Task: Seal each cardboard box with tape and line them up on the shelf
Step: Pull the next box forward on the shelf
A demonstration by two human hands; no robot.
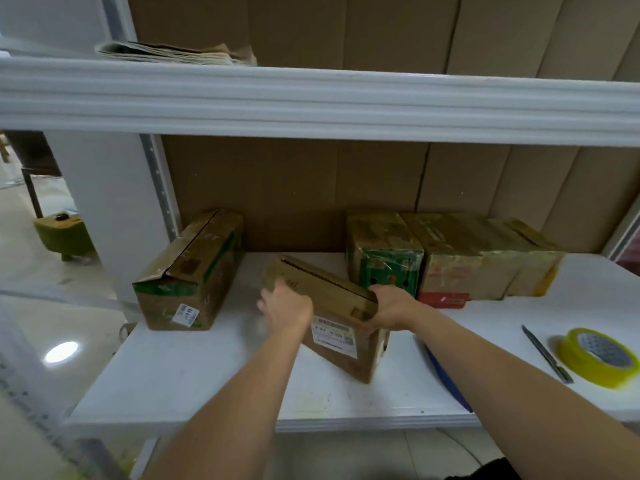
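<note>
A person stands at a white shelf [207, 382], both bare arms reaching forward to one cardboard box [332, 317] in the middle of it. The left hand [287, 308] grips the box's left end, slightly blurred; the right hand [389, 306] curls around its right end. The box sits at an angle, its top seam showing as a dark open slit, so it looks not yet taped.

To the right, against the back, three boxes [450, 258] stand side by side, touching, with shiny tape wrinkled over them; these appear sealed and lined up. At the left, a fourth box [187, 271] sits apart and askew, one top flap lifted, seemingly unsealed.

A yellow tape roll [599, 356] and a pen-like tool [547, 355] lie at the shelf's right front, untouched. Roughly half the work seems left.
</note>
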